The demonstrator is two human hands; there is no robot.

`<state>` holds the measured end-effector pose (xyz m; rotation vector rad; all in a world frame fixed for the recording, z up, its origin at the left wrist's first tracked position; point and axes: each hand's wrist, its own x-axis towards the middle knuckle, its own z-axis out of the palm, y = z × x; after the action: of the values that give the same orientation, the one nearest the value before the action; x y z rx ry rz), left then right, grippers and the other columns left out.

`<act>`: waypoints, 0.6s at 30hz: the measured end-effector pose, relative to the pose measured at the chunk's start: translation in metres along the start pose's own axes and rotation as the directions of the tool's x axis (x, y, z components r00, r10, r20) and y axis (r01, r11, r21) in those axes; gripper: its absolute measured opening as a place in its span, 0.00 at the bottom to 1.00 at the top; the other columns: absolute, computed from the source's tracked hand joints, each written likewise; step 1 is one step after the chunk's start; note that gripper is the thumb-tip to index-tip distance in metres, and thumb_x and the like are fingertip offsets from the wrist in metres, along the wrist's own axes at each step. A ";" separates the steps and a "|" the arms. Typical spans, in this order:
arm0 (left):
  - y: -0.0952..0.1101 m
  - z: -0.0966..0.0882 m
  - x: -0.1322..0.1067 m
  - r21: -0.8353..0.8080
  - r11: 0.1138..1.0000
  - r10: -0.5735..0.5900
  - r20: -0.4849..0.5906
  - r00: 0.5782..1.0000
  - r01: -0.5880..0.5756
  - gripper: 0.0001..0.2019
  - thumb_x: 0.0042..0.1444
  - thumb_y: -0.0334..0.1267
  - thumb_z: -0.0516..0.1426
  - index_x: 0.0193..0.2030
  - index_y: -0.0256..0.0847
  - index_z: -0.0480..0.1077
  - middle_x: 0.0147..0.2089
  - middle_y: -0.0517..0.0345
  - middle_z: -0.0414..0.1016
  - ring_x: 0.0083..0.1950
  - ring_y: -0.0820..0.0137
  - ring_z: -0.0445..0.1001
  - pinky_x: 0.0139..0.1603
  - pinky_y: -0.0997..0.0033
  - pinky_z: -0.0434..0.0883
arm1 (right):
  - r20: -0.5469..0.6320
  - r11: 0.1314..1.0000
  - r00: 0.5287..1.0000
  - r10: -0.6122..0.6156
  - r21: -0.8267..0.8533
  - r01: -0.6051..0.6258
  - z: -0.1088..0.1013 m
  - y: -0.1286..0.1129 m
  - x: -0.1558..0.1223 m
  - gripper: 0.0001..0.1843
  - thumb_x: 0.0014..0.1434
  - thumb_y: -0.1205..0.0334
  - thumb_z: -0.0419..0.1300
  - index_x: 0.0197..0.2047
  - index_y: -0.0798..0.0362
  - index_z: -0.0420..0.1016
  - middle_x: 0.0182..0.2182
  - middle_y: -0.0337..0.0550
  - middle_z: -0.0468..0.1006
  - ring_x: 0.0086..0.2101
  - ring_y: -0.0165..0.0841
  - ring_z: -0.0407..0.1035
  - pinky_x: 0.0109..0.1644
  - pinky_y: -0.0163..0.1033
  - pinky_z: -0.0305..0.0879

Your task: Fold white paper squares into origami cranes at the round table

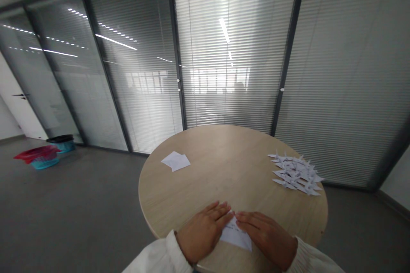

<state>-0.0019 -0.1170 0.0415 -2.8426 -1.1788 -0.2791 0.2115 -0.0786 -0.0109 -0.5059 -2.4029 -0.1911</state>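
Note:
A white piece of paper (236,239) lies at the near edge of the round table, its far end coming to a point and some dark marks showing near that tip. My left hand (206,230) rests flat over its left side, fingers stretched out. From the right, my right hand (264,232) lies with extended fingers on the paper's upper right edge. The fingertips of both hands almost meet at the tip, and they cover part of the paper's sides.
Several folded white paper pieces with pointed ends (296,173) are grouped on the right of the wooden table (221,162). Flat white sheets (176,161) overlap at the left. Two lined bins (45,160) stand on the floor far left; a glass partition (230,94) rises behind.

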 end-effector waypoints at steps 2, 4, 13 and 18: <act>-0.001 0.002 0.000 -0.009 1.000 0.002 -0.013 1.000 -0.002 0.24 0.55 0.27 0.46 0.59 0.42 0.50 0.59 0.53 0.57 0.60 0.70 0.55 0.60 0.64 0.54 | 0.004 1.000 1.000 0.000 -0.002 0.000 0.000 0.000 0.000 0.15 0.61 0.70 0.43 0.43 0.55 0.69 0.40 0.44 0.74 0.42 0.30 0.67 0.46 0.35 0.66; -0.002 0.003 0.000 -0.019 1.000 0.007 -0.022 1.000 -0.007 0.24 0.55 0.27 0.46 0.60 0.42 0.50 0.60 0.54 0.57 0.60 0.70 0.54 0.61 0.64 0.54 | 0.023 1.000 1.000 -0.004 -0.006 0.004 0.000 0.000 -0.001 0.16 0.62 0.70 0.42 0.44 0.55 0.69 0.41 0.44 0.73 0.42 0.30 0.66 0.46 0.35 0.66; 0.000 0.001 -0.002 -0.029 1.000 0.009 0.009 1.000 -0.008 0.23 0.56 0.30 0.44 0.60 0.39 0.49 0.60 0.53 0.55 0.61 0.68 0.53 0.61 0.64 0.53 | 0.023 0.997 1.000 -0.021 -0.080 0.023 -0.002 -0.002 -0.002 0.19 0.63 0.71 0.39 0.45 0.56 0.68 0.42 0.44 0.73 0.42 0.31 0.67 0.46 0.36 0.66; 0.002 0.003 -0.003 -0.013 1.000 0.008 -0.005 1.000 -0.008 0.22 0.58 0.34 0.44 0.60 0.38 0.48 0.61 0.51 0.53 0.61 0.67 0.51 0.61 0.63 0.53 | 0.045 0.994 0.999 -0.030 -0.103 0.034 -0.003 -0.004 -0.002 0.19 0.62 0.72 0.38 0.46 0.55 0.68 0.43 0.43 0.73 0.43 0.31 0.66 0.46 0.36 0.65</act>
<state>-0.0024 -0.1204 0.0379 -2.8554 -1.1684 -0.2941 0.2129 -0.0840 -0.0096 -0.5237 -2.4537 -0.3230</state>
